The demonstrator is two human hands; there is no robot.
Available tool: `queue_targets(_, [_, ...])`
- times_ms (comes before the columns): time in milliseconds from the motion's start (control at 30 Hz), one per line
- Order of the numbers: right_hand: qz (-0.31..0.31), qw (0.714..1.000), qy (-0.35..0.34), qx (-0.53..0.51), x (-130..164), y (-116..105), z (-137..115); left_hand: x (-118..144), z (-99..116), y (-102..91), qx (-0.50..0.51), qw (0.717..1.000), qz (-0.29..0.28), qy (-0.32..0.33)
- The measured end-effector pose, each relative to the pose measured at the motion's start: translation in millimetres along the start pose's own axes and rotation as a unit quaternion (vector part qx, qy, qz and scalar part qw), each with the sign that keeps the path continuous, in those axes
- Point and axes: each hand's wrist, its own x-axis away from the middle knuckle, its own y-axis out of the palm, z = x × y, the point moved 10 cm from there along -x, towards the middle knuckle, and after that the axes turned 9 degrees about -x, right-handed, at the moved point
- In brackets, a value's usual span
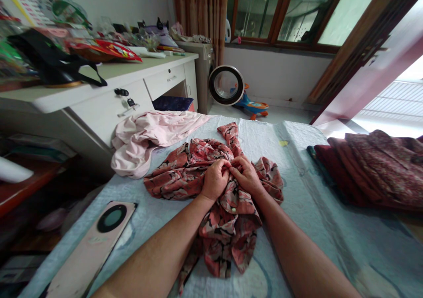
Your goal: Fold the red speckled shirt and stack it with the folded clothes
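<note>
Pinching together, the left hand (pixel 215 179) and right hand (pixel 245 175) are closed on the floral garment (pixel 228 210), bunched on the bed (pixel 307 188) so one small spot is held taut.

Left hand (pixel 215 179): closed on a fold of the floral garment (pixel 211 188), knuckles upward, touching the right hand.
Right hand (pixel 246 176): fingers pinched into the same fold, just beside the left.
Floral garment: crumpled, pink-red with dark print, spread on the pale blue bedsheet (pixel 307 188).
Pink cloth (pixel 148 135): heaped at the far left edge of the bed.
Phone (pixel 94 245): laid flat, near left.
Dark red fabrics (pixel 373 168): piled at the right.
Desk (pixel 109 91): seen at far left, cluttered.
</note>
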Motion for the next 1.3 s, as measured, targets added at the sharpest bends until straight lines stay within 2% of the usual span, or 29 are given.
queue_targets(300, [-0.009, 1.000, 0.004, -0.017, -1, -1, 0, 0, 8, 1.6, -0.016, 0.999, -0.012, 0.038])
queue_targets(667, [0.044, 0.998, -0.033, 0.004, -1, -4, 4, 1, 2, 5.4, -0.029, 0.999, -0.025, 0.009])
queue_targets(733, [0.062, 0.997, -0.035, 0.005, 0, -8, 3, 1, 5, 6.8, -0.028, 0.999, -0.036, 0.027])
queue_targets(867, [0.094, 0.996, 0.003, -0.003, 3, -14, 13, 1, 12, 9.1, -0.011, 0.997, -0.053, 0.058])
queue_targets(967, [0.095, 0.995, 0.010, -0.007, 3, -13, 16, 2, 18, 10.5, 0.011, 0.995, -0.064, 0.081])
queue_targets(1167, [0.088, 0.995, 0.025, -0.048, 2, -15, 19, 13, 45, 12.4, 0.010, 0.981, -0.094, 0.171])
queue_targets(1300, [0.107, 0.991, 0.036, -0.065, 3, -19, 21, 16, 52, 8.8, -0.012, 0.979, -0.094, 0.180])
